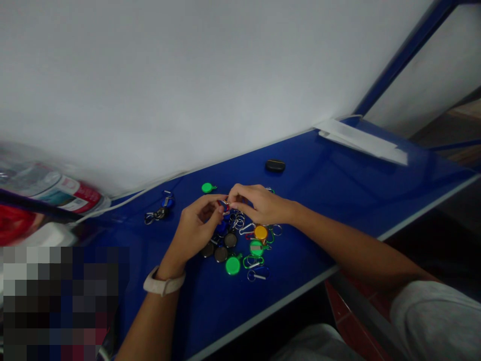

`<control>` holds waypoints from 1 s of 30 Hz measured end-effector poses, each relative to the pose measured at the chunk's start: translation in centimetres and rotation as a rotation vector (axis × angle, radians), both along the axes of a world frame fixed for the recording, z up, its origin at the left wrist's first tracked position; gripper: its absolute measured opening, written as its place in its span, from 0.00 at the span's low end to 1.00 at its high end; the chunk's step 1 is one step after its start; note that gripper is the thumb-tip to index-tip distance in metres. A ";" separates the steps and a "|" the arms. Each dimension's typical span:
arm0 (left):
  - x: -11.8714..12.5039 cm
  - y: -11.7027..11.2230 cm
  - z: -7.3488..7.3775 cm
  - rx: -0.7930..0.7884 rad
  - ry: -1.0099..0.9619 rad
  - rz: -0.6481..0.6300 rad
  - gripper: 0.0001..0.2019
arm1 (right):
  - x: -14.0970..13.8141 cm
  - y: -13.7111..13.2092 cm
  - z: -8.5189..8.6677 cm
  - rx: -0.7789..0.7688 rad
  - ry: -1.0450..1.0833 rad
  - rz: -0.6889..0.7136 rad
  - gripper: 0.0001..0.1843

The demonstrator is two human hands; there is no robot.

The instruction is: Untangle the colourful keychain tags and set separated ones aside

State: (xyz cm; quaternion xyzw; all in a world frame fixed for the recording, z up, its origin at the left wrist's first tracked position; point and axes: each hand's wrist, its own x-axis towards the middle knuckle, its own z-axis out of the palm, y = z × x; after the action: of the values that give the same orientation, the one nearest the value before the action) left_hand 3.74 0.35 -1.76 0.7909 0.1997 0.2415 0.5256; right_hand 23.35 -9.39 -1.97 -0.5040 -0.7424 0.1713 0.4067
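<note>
Between my two hands, above a pile of small parts, is a small red carabiner (pixel 225 205) with something silvery at it. My left hand (pixel 195 223), with a pale band on its wrist, pinches it between thumb and finger. My right hand (pixel 261 203) has its thumb and forefinger closed at the carabiner's other side; its fingers partly hide what they grip. Below lie several round badge reels, among them a yellow one (pixel 260 232), a green one (pixel 233 265) and a dark one (pixel 221 254). Beside them are silver split rings (pixel 239 220) and a green carabiner (pixel 253 261).
A lone green reel (pixel 207 187) lies behind my hands on the blue table (pixel 300 250). Left are clipped parts (pixel 160 213), a cable (pixel 131 199) and a labelled plastic bottle (pixel 75 193). A black case (pixel 275 166) and white folded sheets (pixel 364 140) lie toward the wall.
</note>
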 end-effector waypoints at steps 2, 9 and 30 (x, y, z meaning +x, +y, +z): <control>0.0 0.0 0.0 0.008 0.014 -0.026 0.15 | 0.0 -0.1 0.1 0.005 0.004 -0.025 0.06; -0.3 0.6 -0.7 0.309 0.038 0.039 0.11 | -0.3 -0.2 0.4 0.026 0.063 -0.046 0.05; 0.0 -0.8 0.1 0.469 0.246 -0.016 0.13 | -0.3 0.1 0.1 -0.176 0.015 -0.090 0.07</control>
State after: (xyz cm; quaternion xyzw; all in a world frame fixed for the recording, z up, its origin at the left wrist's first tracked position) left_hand 3.74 -0.42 -1.67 0.9162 0.1943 0.1789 0.3015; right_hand 23.01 -9.27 -1.90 -0.5694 -0.6981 0.2213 0.3735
